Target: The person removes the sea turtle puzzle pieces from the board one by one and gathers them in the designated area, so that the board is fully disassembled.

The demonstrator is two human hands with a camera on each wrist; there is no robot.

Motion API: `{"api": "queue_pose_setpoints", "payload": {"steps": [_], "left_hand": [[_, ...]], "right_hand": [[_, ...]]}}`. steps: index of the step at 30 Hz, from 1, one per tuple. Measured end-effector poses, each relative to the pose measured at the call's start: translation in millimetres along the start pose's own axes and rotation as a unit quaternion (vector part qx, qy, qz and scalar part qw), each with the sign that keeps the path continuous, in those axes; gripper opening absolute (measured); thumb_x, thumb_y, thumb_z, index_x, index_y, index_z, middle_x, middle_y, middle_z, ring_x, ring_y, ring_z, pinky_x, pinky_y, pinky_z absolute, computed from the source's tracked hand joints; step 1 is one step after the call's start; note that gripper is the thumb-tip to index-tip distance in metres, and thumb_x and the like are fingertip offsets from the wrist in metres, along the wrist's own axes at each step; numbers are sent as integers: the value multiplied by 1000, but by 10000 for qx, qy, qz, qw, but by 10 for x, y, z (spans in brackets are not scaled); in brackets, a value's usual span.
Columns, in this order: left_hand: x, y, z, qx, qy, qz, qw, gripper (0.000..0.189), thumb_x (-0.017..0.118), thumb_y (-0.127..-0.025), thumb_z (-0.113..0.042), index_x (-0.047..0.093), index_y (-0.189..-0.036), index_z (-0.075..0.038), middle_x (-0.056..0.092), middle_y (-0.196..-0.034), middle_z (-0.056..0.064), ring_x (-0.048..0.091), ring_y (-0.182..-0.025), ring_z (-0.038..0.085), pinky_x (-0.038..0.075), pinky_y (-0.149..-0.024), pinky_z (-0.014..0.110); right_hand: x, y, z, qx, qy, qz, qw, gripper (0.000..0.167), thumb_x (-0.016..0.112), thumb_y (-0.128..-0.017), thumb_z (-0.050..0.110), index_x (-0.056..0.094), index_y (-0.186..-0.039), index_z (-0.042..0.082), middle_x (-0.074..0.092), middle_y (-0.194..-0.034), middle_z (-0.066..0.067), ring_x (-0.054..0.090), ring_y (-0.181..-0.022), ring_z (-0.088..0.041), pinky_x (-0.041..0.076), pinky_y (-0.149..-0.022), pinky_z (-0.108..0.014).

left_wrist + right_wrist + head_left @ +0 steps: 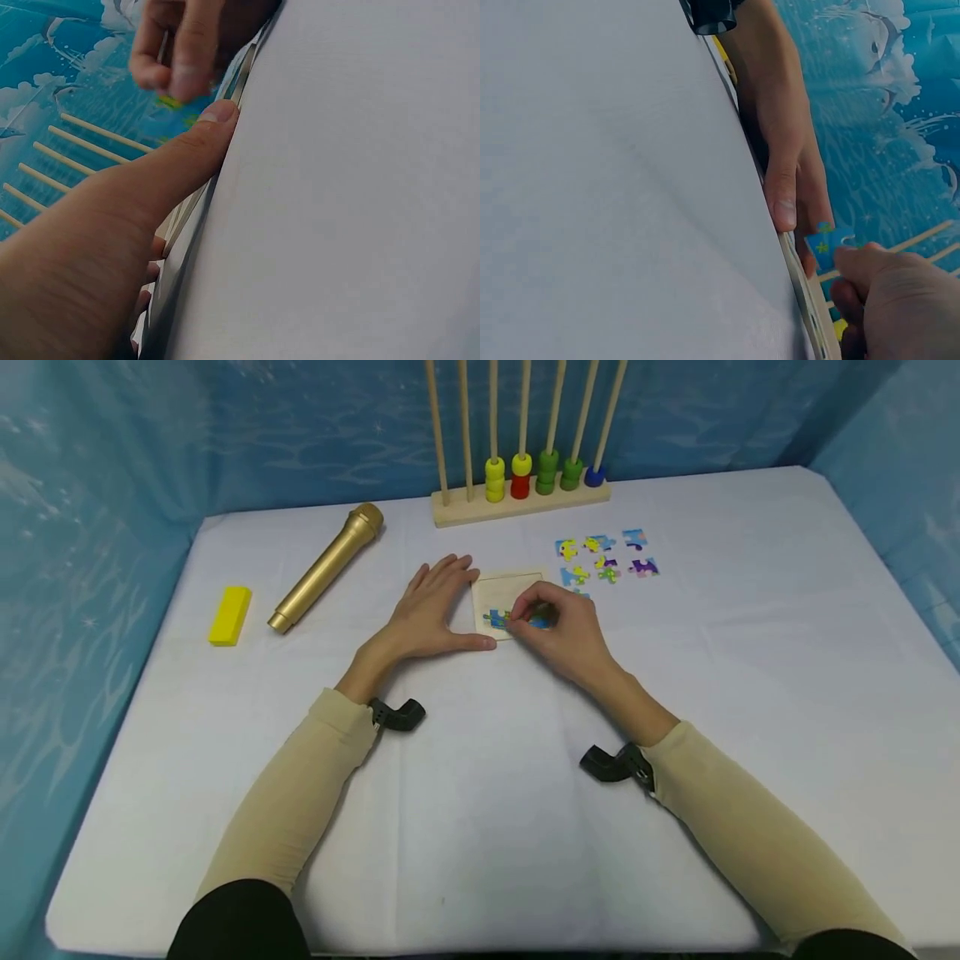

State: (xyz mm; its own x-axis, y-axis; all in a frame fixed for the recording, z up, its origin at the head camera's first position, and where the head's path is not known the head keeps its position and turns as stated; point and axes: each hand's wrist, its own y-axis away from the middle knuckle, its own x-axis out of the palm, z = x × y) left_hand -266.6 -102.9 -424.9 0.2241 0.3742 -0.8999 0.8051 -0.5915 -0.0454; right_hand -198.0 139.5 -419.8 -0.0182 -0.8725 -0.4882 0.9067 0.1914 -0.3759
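A small wooden puzzle tray (504, 587) lies between the hands. My left hand (429, 617) rests with its fingers spread along the tray's left side, thumb at the near edge. Over the tray, my right hand (564, 631) pinches a blue jigsaw piece (825, 246) between thumb and fingers. The right wrist view shows this piece tilted up above the tray, with green marks on it. Other blue puzzle pieces (495, 617) show along the tray's near part, partly hidden by the right hand. Several loose puzzle pieces (643, 567) lie just beyond, to the right.
At the back stands a wooden bead rack (480, 511) with upright pegs and coloured beads. A gold microphone (326, 568) and a yellow block (230, 616) lie on the left of the white-covered table (487, 827). Blue patterned curtains (322, 435) surround it.
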Motion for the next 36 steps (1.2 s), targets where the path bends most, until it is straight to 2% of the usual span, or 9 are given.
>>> {"api": "queue_pose_setpoints", "payload": {"steps": [4, 8, 12, 14, 18, 20, 25, 27, 36], "left_hand": [[2, 4, -22, -23, -31, 46, 10000, 110, 77, -81, -71, 32, -165, -16, 17, -177, 2, 2, -166, 18, -6, -133, 43], [1, 6, -50, -79, 2, 86, 9999, 111, 78, -81, -71, 32, -165, -16, 17, -177, 2, 2, -166, 19, -6, -133, 43], [0, -1, -75, -100, 30, 123, 9999, 111, 78, -80, -71, 32, -165, -16, 17, -178, 2, 2, -166, 18, -7, -133, 43], [-2, -3, -79, -103, 21, 125, 9999, 111, 77, -81, -71, 31, -165, -16, 16, -178, 2, 1, -166, 18, -7, -133, 43], [-12, -1, -66, -110, -22, 118, 9999, 112, 77, -81, -71, 30, -166, -16, 16, -178, 3, 1, -166, 18, -7, -133, 43], [-6, 1, -52, -103, -29, 100, 9999, 112, 77, -81, -72, 30, -166, -16, 16, -178, 3, 2, -166, 18, -7, -133, 43], [-11, 44, 13, -98, -73, 56, 9999, 111, 77, -81, -71, 31, -166, -15, 16, -178, 3, 2, -166, 19, -5, -134, 43], [-12, 57, 31, -125, -113, 48, 9998, 111, 78, -81, -70, 32, -165, -16, 17, -177, 2, 3, -166, 19, -5, -134, 44], [11, 8, 8, -58, -191, 66, 9998, 111, 74, -82, -75, 30, -166, -17, 15, -178, 1, 1, -166, 17, -6, -133, 41]], "right_hand": [[-119, 52, 21, 316, -590, -159, 9976, 13, 77, -94, 3, 71, -106, 3, 73, -103, -8, 68, -97, -13, 56, -92, -22], [-377, 120, -42, 742, -703, -534, 9933, 21, 75, -97, 4, 69, -116, 0, 71, -110, -10, 68, -99, -11, 57, -86, -15], [-708, 208, -153, 1242, -273, -1031, 9865, 24, 74, -99, 9, 70, -120, 1, 71, -112, -5, 67, -99, -10, 55, -84, -12], [-847, 239, -205, 1577, 43, -1253, 9795, 25, 75, -99, 16, 71, -119, 3, 71, -108, 1, 66, -96, -7, 54, -81, -10], [-999, 262, -266, 2038, 492, -1504, 9661, 28, 77, -98, 25, 73, -116, 4, 70, -99, 8, 64, -88, -5, 53, -74, -9], [-1012, 262, -299, 2068, 651, -1610, 9628, 29, 76, -99, 26, 74, -115, 3, 71, -98, 4, 64, -84, -2, 53, -71, -8], [-894, 234, -402, 1827, 1069, -1850, 9597, 28, 74, -99, 24, 75, -113, 0, 75, -104, -13, 61, -81, 6, 50, -76, -8], [-856, 223, -427, 1821, 1166, -1875, 9582, 28, 74, -99, 25, 75, -113, 0, 75, -106, -16, 60, -81, 8, 49, -78, -8], [-895, 250, -442, 1915, 1568, -2028, 9474, 30, 73, -100, 30, 77, -110, 2, 73, -99, -12, 53, -78, 7, 39, -73, -14]]}}
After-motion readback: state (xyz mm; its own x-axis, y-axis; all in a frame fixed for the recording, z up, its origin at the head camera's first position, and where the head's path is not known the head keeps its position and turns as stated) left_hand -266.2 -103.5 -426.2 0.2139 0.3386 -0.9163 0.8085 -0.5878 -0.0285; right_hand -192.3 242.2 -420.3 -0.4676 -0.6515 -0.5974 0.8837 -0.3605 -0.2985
